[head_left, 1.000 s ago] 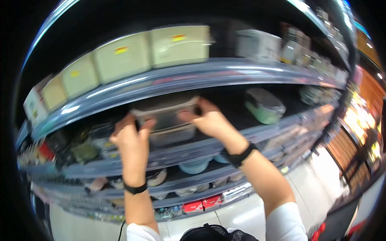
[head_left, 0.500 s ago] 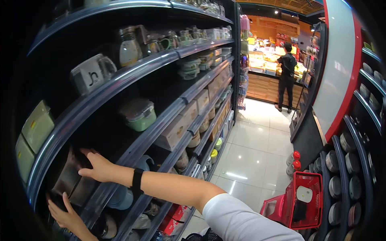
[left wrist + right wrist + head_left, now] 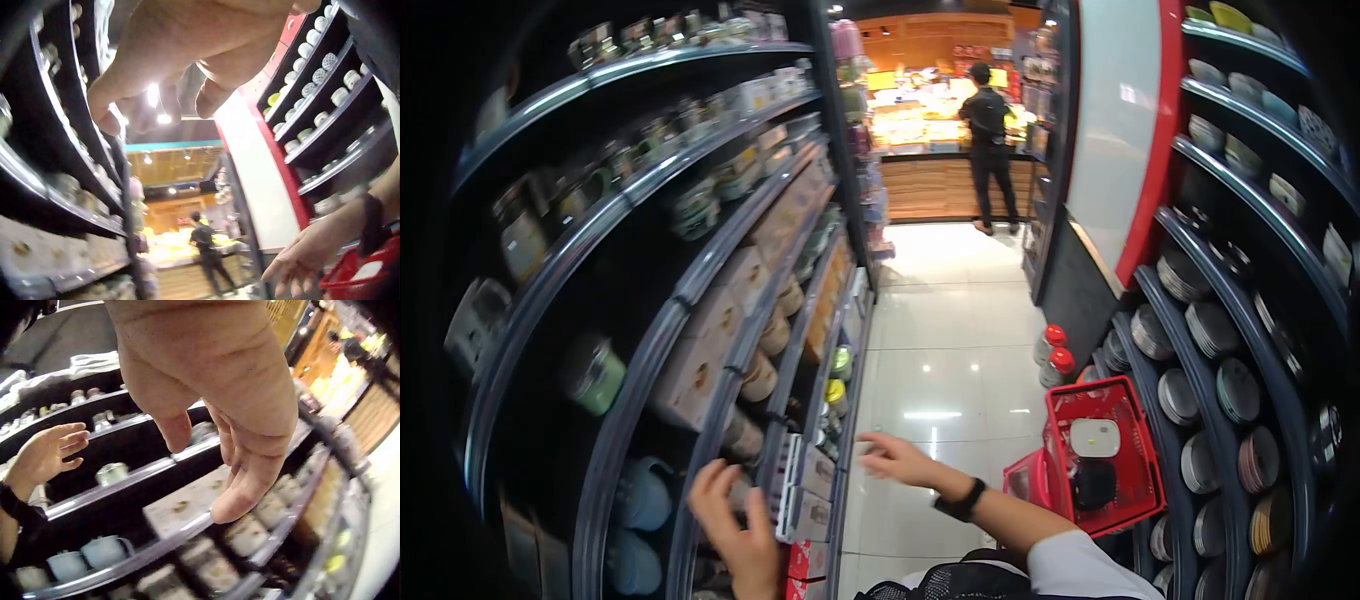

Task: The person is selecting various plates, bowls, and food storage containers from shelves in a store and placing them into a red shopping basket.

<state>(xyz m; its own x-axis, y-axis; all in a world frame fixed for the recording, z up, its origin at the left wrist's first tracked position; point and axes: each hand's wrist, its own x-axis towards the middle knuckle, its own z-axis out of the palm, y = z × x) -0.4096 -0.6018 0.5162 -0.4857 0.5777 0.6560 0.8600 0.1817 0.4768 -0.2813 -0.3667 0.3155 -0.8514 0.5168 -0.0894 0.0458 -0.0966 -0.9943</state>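
Note:
Both hands are in the air between the shelf rows, holding nothing. The left hand (image 3: 740, 525) is low in the head view, fingers spread and slightly bent, in front of the left shelves near the blue cups (image 3: 643, 495). Over the aisle floor, the right hand (image 3: 900, 462) has loosely bent fingers and a black band at its wrist. To its right stands a red basket (image 3: 1157, 480) holding a white-lidded container (image 3: 1095, 438) and a dark item (image 3: 1094, 484). A green container (image 3: 596, 375) sits on a left shelf.
Shelves of jars, boxes and cups line the left; bowls and stacked plates (image 3: 1239, 390) fill the right shelves. Red-topped bottles (image 3: 1055, 367) stand on the floor by the basket. A person in dark clothes (image 3: 990, 150) stands at a lit counter ahead.
The view has turned right, toward the aisle. Both hands have come away from the dark box on the left shelf, which they were touching earlier; the right hand is now over the aisle.

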